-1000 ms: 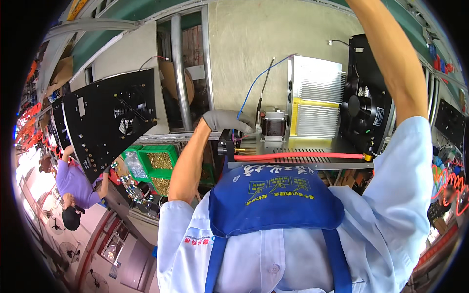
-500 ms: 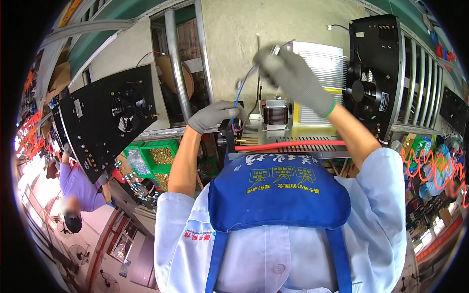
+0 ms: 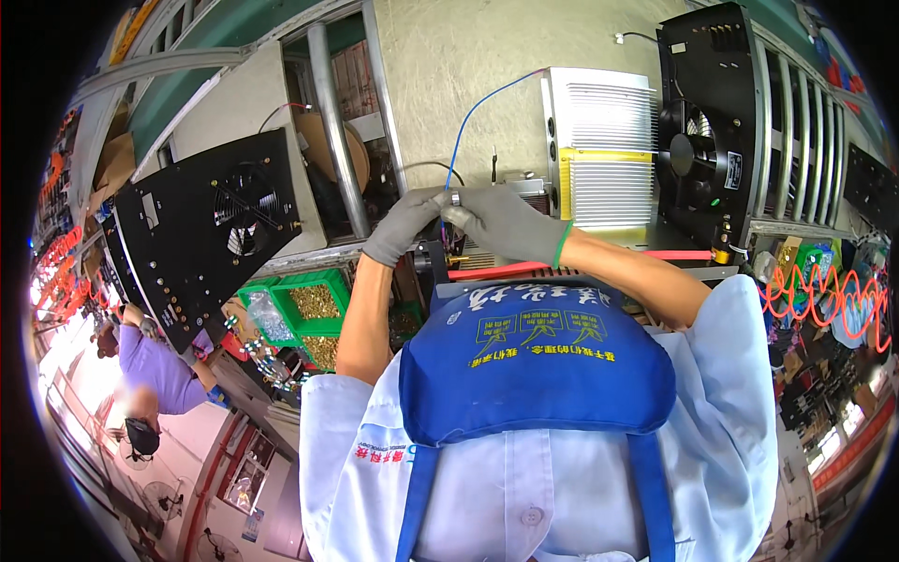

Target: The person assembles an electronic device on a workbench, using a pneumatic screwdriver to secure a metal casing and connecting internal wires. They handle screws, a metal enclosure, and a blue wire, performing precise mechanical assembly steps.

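My left hand [image 3: 405,229], in a grey glove, is closed in a pinch around the lower part of a thin blue wire [image 3: 477,106]. Beside it, with fingertips touching, my grey-gloved right hand [image 3: 515,228] pinches at the same spot. A small silver piece [image 3: 456,199] shows between the fingers; I cannot make out its kind. From there the wire arcs up and right to the far left corner of a finned aluminium heat sink [image 3: 611,112] with a yellow strip. Under my hands lies a slotted metal chassis, mostly covered by them; a red hose [image 3: 506,270] crosses its near side.
Black panels with fans stand left [image 3: 206,220] and right [image 3: 707,140]. Green bins [image 3: 302,281] of small brass-coloured parts sit below the left panel. Metal rails [image 3: 337,131] frame the bench. Coiled red hoses [image 3: 833,304] hang at right. Another person [image 3: 164,365] is at far left.
My right hand has come down and left from beside the heat sink to meet my left hand. The blue wire now arcs in view between the hands and the heat sink.
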Motion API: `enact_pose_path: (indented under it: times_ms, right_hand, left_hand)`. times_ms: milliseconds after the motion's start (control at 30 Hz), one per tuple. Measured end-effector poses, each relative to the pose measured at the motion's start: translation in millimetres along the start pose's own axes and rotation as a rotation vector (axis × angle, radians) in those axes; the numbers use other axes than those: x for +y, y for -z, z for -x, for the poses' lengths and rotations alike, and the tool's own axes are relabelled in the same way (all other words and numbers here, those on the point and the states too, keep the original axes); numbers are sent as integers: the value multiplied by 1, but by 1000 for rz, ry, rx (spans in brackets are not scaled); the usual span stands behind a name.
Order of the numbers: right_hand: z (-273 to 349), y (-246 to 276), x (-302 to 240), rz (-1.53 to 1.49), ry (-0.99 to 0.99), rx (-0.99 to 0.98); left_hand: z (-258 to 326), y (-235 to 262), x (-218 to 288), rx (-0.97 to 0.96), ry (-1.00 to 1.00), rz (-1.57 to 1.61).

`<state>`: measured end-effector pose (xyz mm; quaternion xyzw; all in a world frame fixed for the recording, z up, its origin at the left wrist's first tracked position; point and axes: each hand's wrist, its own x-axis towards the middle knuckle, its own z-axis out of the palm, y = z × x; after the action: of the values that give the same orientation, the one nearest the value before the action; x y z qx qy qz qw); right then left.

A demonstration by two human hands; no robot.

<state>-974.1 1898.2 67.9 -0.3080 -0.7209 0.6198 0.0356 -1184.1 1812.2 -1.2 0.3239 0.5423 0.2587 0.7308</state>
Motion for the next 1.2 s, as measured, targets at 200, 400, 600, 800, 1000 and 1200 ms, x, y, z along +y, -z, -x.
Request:
enact_pose_path:
  times_ms: [200, 400, 600, 800, 1000, 1200]
  right_hand:
    - [-4, -18, 8, 23, 17, 12]
    - [-11, -13, 14, -269, -229, 11]
    - [-21, -15, 47, -954, -729, -63]
    - [-26, -6, 65, -830, -733, 18]
    - [-16, 23, 43, -671, -601, 52]
    - [10, 42, 24, -458, -596, -10]
  left_hand:
    - [-3, 4, 5, -27, -43, -128]
    - [-9, -3, 15, 66, -31, -99]
    - [-19, -14, 25, 105, 3, -112]
    - [-14, -14, 38, 152, -78, -247]
    - [-25, -19, 57, 102, -76, -181]
    - [-38, -32, 73, 21, -117, -82]
